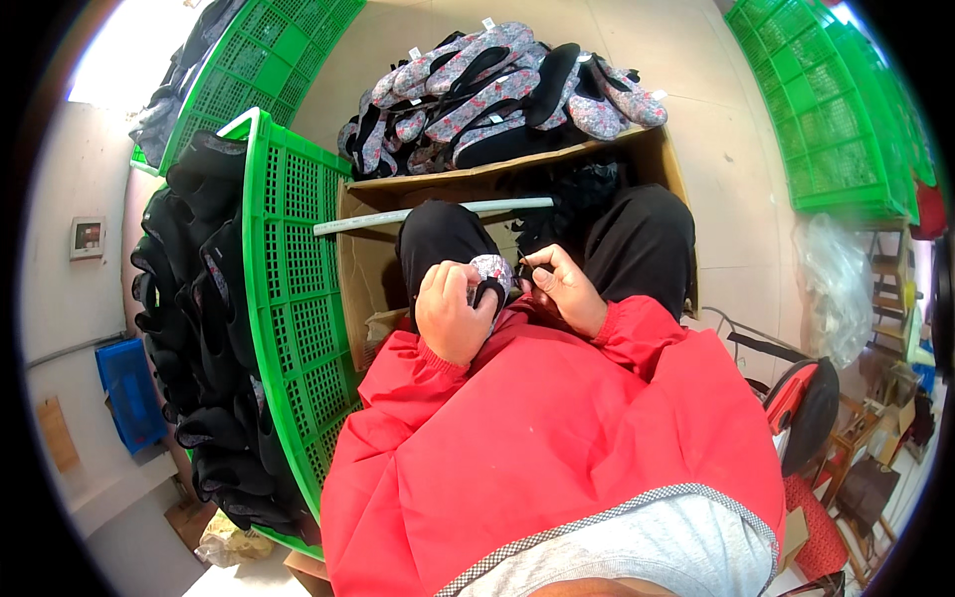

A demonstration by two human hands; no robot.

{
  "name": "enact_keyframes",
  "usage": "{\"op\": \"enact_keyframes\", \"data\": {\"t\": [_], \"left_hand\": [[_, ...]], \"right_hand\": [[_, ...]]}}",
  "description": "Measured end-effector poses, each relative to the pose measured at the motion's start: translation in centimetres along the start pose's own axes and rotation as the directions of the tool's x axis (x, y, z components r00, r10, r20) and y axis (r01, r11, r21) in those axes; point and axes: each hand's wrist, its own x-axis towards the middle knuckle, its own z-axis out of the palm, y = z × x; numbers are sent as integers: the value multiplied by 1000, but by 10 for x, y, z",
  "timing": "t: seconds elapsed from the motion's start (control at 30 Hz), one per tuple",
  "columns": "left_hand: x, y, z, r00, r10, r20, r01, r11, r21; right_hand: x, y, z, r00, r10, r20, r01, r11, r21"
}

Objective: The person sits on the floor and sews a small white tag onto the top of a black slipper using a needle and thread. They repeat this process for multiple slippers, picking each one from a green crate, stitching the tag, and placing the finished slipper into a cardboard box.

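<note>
In the head view, I can see the person's left hand [453, 310] curled round a grey-and-red patterned slipper [494, 265], gripping it just left of the right hand [567, 284]. That one has thumb and forefinger drawn close together; what they pinch, if anything, I can't tell. Beyond both hands lie a pale rod [418, 215] and, farther off, a slipper heap [482, 85]. Left of them stands a green crate [303, 259].

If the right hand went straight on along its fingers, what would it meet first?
Probably the near edge of the patterned fabric slipper held by the left hand. Depth is unclear; passing above it, the right hand might meet the black-trousered left knee.
</note>
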Motion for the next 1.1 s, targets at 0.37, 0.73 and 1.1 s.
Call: {"op": "enact_keyframes", "data": {"t": [0.37, 0.73, 1.1], "left_hand": [[-8, 7, 3, 993, 114, 13, -114, 993, 32], [-2, 13, -6, 992, -36, 120, 26, 996, 81], [-2, 7, -8, 975, -110, 191, 84, 987, 139]], "right_hand": [[7, -38, -9, 982, 101, 159, -47, 948, -314], [9, -30, 3, 991, 40, 130, -16, 984, -177], [15, -17, 6, 999, -8, 32, 15, 972, -235]]}}
